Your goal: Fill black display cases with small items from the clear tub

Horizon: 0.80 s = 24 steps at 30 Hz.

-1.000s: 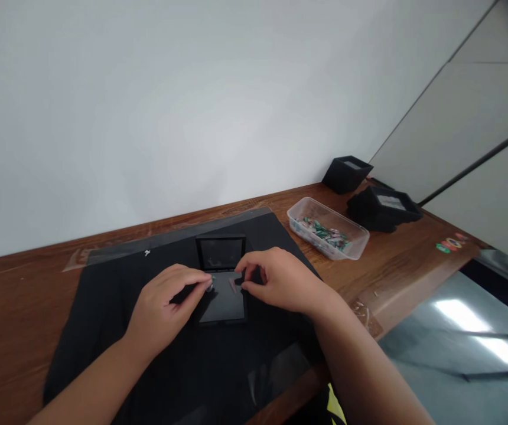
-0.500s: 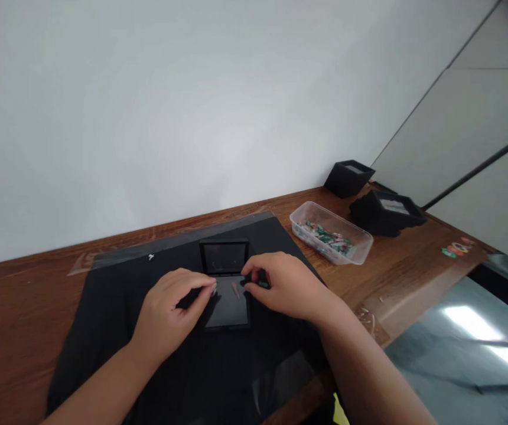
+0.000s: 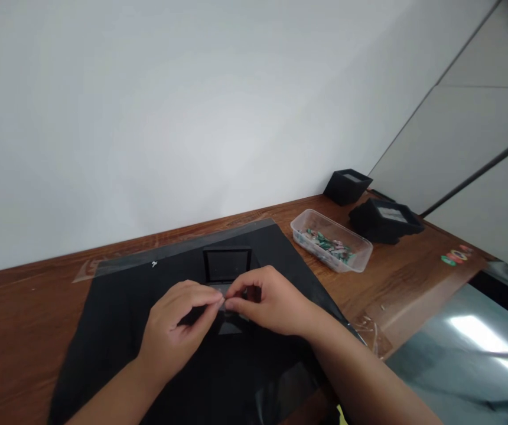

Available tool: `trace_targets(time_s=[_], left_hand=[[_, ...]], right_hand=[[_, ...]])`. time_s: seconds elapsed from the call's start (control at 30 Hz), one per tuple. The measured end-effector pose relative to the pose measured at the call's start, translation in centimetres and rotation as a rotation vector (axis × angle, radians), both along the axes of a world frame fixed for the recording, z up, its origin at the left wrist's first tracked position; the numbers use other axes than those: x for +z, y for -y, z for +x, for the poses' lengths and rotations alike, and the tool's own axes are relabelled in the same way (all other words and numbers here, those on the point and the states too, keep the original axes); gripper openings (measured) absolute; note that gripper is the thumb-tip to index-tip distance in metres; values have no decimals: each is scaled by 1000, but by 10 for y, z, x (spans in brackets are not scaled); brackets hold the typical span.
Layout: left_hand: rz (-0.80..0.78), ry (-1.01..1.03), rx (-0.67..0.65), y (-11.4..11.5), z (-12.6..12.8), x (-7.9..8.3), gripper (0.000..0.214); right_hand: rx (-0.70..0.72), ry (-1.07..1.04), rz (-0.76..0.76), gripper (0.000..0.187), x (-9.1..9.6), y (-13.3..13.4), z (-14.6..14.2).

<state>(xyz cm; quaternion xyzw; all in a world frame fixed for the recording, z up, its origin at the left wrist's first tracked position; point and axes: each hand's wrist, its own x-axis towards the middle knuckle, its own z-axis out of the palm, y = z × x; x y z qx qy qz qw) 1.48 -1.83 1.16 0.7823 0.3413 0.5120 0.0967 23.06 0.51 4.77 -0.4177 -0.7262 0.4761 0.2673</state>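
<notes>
Item 1. Left hand [image 3: 176, 321] and right hand [image 3: 274, 304]: both bare, forearms entering from 6 o'clock. The hands are brought together, with the thumb and forefinger of each pinched closed and the fingertips [image 3: 218, 302] meeting at one spot. Anything nipped between them is too small to make out.

Item 2. Black hinged case [image 3: 227, 265]: small and lying open at the centre of the mat. Its lid stands upright at 12 o'clock from the hands, glossy inner face towards the person. The base lies flat directly under the joined fingertips and is mostly covered by them. Its contents cannot be told.

Item 3. Black mat [image 3: 116, 336]: spread on the wooden table [image 3: 15, 330] beneath the case and both hands. A strip of clear film [image 3: 121, 265] runs along its far edge.

Item 4. Clear plastic tub [image 3: 360, 262]: oblong, without a lid, on bare wood at 2 o'clock from the hands, well apart from the mat. It holds a shallow layer of small green, pink and white pieces [image 3: 327, 243].

Item 5. Two black boxes: one [image 3: 347, 184] by the wall, one [image 3: 387, 218] just behind the tub, both at 2 o'clock. Each shows a pale top; what is inside cannot be seen.

Item 6. Coloured rings [image 3: 455, 257]: a small cluster near the table's edge at 3 o'clock.
</notes>
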Motion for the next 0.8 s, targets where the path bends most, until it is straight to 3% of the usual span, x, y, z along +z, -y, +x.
trace_targets(time_s=[0.23, 0.4, 0.57, 0.8], left_hand=[[66, 17, 21, -1, 1, -1, 14], [16, 10, -29, -4, -3, 0, 15], [3, -212, -58, -11, -5, -6, 13], [58, -414, 4, -8, 4, -11, 18]], right_hand=[[27, -124, -49, 19, -9, 1, -3], [-8, 12, 146, 11, 2, -2, 7], [-152, 206, 382, 15, 8, -7, 18], [-184, 260, 448, 12, 5, -6, 17]])
